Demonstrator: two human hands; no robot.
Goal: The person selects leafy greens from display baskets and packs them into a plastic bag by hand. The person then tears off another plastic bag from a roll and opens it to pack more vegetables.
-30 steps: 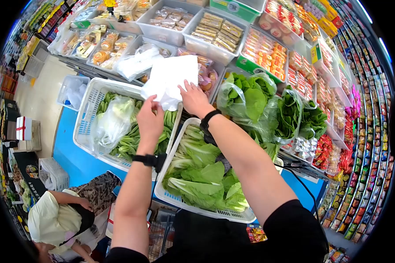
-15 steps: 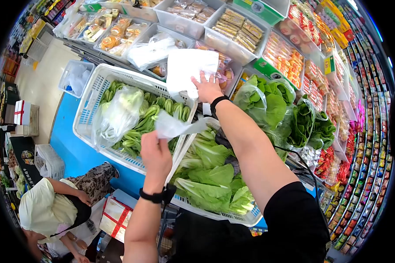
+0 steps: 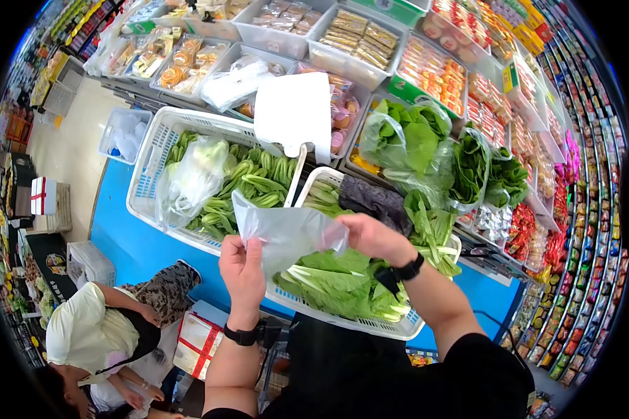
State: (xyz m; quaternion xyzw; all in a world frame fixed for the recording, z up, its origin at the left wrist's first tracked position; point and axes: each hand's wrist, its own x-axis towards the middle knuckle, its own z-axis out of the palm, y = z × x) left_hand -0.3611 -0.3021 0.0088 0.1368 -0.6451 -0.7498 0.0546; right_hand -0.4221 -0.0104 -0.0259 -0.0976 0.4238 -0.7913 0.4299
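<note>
A translucent plastic bag (image 3: 283, 234) is stretched between my two hands above the crates. My left hand (image 3: 243, 272) pinches its lower left part, and my right hand (image 3: 376, 239) grips its right end. Below it, leafy greens (image 3: 335, 283) lie in a white crate (image 3: 304, 322). In the other white crate (image 3: 142, 174) are small green bok choy (image 3: 262, 178) and a clear bag of vegetables (image 3: 192, 178). A stack of white bags (image 3: 293, 115) rests beyond the crates. Dark cloth-like material (image 3: 377, 202) lies at the right crate's back edge.
Bagged leafy greens (image 3: 416, 143) stand at the back right. Bins of packaged snacks (image 3: 356, 42) line the back. A small clear bin (image 3: 124, 136) sits at the left. Another person (image 3: 94, 332) is at the lower left, near a white box with red ribbon (image 3: 197, 346).
A bag has come away from the white stack. My right hand has left the stack and moved down toward me to hold the bag's other end, which is now spread out.
</note>
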